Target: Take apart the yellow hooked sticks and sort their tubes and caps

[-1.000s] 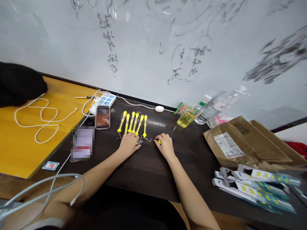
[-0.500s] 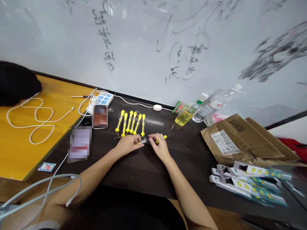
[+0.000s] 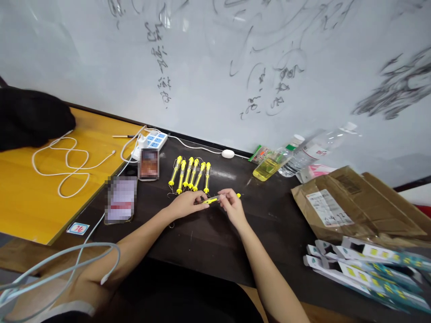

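Between my two hands is a slim yellow-and-clear tube, held roughly level above the dark table. My left hand is closed on its left end with thumb and fingertips. At the right end, the fingertips of my right hand pinch it, partly hiding that end. A small yellow end piece shows just beyond my right hand; what it belongs to is hidden. Behind my left hand lie several similar yellow-capped clear tubes side by side, with thin wire loops at their ends.
Left are two phones, a power strip and a white cable on a yellow tabletop. Right are an oil bottle, a water bottle, a brown paper package and opened slim boxes.
The view has shifted, so everything sits slightly further right. My right fingertips have come closer to my left hand and onto the tube, which now shows more yellow between the hands.
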{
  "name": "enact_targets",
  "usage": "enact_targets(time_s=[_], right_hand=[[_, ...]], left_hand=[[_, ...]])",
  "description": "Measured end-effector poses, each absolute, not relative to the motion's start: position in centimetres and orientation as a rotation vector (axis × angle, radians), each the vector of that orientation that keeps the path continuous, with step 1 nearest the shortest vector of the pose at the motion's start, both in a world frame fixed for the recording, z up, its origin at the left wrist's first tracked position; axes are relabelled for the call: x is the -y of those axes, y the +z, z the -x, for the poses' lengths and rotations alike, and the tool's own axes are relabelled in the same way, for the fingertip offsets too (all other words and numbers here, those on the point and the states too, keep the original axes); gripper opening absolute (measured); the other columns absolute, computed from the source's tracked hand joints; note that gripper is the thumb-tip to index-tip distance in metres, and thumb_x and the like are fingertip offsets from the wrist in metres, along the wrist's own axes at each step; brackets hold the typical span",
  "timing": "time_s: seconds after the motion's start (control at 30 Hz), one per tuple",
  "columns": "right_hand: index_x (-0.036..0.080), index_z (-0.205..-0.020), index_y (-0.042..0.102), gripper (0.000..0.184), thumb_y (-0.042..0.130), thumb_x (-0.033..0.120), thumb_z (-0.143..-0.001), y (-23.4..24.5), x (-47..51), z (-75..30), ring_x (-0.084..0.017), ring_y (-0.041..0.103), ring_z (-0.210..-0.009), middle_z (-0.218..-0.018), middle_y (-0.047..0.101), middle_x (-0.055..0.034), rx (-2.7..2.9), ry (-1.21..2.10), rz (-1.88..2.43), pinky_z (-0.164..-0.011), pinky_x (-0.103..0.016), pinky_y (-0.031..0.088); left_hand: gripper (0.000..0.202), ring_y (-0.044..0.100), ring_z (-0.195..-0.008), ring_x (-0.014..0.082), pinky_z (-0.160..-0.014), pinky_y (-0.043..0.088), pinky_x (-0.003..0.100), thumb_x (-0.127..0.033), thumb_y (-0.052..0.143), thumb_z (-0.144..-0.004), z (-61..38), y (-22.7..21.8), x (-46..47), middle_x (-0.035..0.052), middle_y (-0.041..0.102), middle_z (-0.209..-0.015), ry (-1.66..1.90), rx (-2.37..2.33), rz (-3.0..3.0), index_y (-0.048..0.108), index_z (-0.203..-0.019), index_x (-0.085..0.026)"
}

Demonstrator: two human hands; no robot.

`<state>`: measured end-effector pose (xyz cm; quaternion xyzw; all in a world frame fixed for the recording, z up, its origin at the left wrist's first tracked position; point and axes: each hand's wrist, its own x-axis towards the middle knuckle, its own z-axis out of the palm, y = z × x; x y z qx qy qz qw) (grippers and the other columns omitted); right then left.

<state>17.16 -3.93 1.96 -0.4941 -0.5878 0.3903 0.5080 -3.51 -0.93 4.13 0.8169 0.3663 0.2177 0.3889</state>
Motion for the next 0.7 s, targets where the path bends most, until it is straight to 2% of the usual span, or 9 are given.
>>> enact_targets(time_s=[0.23,0.37,0.47,0.53,0.7], right_hand=[[0.019,-0.088,0.057,0.026,0.060,0.044,-0.080,2.5,3.1,-19.6,-0.007,0.043,-0.049,-0.062,0.050,0.0040,1.255,0.850,1.228,-0.043,-0.019,0.032],[0.019,-0.086,0.058,0.025,0.062,0.042,-0.078,2.7,2.9,-20.2,-0.006,0.041,-0.045,-0.059,0.050,0.0052,1.168,0.823,1.206,-0.040,-0.017,0.031],[0.019,-0.090,0.058,0.025,0.063,0.041,-0.079,2.9,2.9,-20.0,-0.006,0.043,-0.044,-0.057,0.050,0.0059,1.074,0.822,1.151,-0.039,-0.017,0.034],[0.020,-0.097,0.056,0.028,0.063,0.041,-0.078,2.9,3.1,-19.4,-0.007,0.050,-0.047,-0.059,0.053,0.0056,1.001,0.905,1.092,-0.039,-0.017,0.038],[0.022,-0.100,0.051,0.038,0.070,0.041,-0.073,2.8,3.4,-17.5,-0.012,0.063,-0.058,-0.075,0.065,0.0008,0.917,1.177,0.999,-0.039,-0.017,0.047]], left_hand=[[0.037,0.058,-0.063,0.0131,-0.061,0.041,0.023,-0.049,0.044,-0.088,3.6,3.0,0.4,0.0027,0.064,-0.075,0.504,-0.852,-1.901,0.061,-0.095,-0.017],[0.036,0.050,-0.052,0.0081,-0.054,0.039,0.020,-0.048,0.040,-0.090,3.6,2.9,0.2,0.0014,0.060,-0.074,0.463,-0.783,-1.826,0.056,-0.088,-0.016],[0.038,0.039,-0.046,0.0055,-0.044,0.031,0.017,-0.052,0.039,-0.089,3.3,2.9,0.4,-0.0031,0.049,-0.065,0.434,-0.757,-1.682,0.052,-0.088,-0.017],[0.038,0.033,-0.043,0.0046,-0.040,0.026,0.015,-0.055,0.041,-0.087,2.8,2.7,0.6,-0.0055,0.042,-0.061,0.437,-0.766,-1.554,0.049,-0.087,-0.018],[0.039,0.027,-0.040,0.0028,-0.037,0.018,0.013,-0.057,0.045,-0.085,1.6,2.0,1.2,-0.0076,0.038,-0.058,0.483,-0.760,-1.374,0.046,-0.091,-0.019]])
